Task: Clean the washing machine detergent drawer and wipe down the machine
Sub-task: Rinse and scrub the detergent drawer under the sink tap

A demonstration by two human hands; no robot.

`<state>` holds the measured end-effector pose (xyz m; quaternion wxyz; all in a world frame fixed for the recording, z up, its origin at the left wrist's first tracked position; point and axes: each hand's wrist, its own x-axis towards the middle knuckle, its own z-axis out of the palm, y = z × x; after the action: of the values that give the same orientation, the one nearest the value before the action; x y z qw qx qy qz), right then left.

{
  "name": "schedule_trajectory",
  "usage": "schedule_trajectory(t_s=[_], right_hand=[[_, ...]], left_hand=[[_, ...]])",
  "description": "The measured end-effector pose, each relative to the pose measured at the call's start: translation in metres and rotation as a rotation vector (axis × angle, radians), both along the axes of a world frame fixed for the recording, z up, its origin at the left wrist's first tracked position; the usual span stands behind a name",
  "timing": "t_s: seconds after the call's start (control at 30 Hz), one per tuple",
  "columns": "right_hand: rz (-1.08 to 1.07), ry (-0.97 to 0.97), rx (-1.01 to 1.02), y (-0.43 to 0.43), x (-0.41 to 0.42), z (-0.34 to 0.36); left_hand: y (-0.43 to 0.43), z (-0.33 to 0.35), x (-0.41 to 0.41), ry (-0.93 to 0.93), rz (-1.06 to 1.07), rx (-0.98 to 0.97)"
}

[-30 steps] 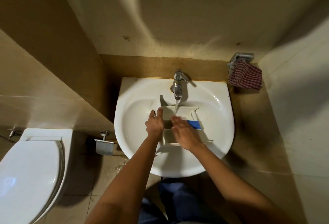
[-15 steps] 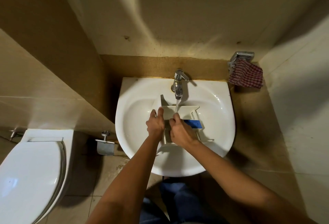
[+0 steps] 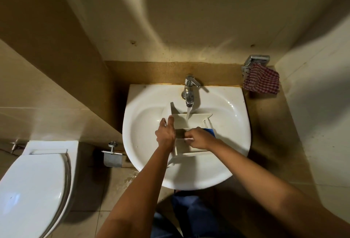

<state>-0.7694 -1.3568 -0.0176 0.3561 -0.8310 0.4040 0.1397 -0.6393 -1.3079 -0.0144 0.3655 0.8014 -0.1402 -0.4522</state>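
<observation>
Beige tiled walls (image 3: 208, 20), white toilet (image 3: 28, 190) (lid down), white basin (image 3: 144, 101), tiled floor (image 3: 91, 218)

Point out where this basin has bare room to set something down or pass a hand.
Bare bowl lies between the left hand and the basin's left rim, between the blue insert and the right rim, and at the front below the detergent drawer. Under the running tap it is crowded: the drawer, with both hands on it, right hand inside.

A home bathroom: a white sink (image 3: 236, 124) with a chrome tap (image 3: 189, 92) hangs on a beige tiled wall (image 3: 208, 20). Left of the sink stand a toilet (image 3: 32, 184) and a paper holder (image 3: 112, 157); right of it hangs a checked cloth (image 3: 261, 80).
</observation>
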Motion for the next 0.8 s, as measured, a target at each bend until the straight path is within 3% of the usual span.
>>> schedule_trajectory(t_s=[0.13, 0.23, 0.33, 0.47, 0.53, 0.63, 0.8], right_hand=[[0.167, 0.176, -0.078, 0.01, 0.022, 0.002], [0.101, 0.058, 0.049, 0.004, 0.023, -0.002], [-0.229, -0.194, 0.32, -0.017, 0.005, 0.002], [-1.02, -0.741, 0.773, -0.047, 0.005, 0.009], [-1.296, -0.901, 1.014, -0.059, 0.015, 0.009], [-1.434, -0.895, 1.212, -0.062, 0.031, 0.008], [-1.55, -0.976, 1.341, -0.063, 0.042, 0.005]], left_hand=[[-0.001, 0.0, 0.0, -0.007, 0.001, 0.005], [-0.001, -0.001, 0.001, -0.02, -0.017, 0.004], [0.0, -0.001, 0.0, -0.024, -0.009, 0.002], [0.0, -0.002, 0.001, -0.029, -0.019, -0.005], [0.0, -0.001, 0.0, -0.032, -0.022, -0.005], [0.001, -0.001, 0.001, -0.032, -0.02, -0.006], [0.001, 0.0, 0.001, -0.028, -0.016, -0.017]])
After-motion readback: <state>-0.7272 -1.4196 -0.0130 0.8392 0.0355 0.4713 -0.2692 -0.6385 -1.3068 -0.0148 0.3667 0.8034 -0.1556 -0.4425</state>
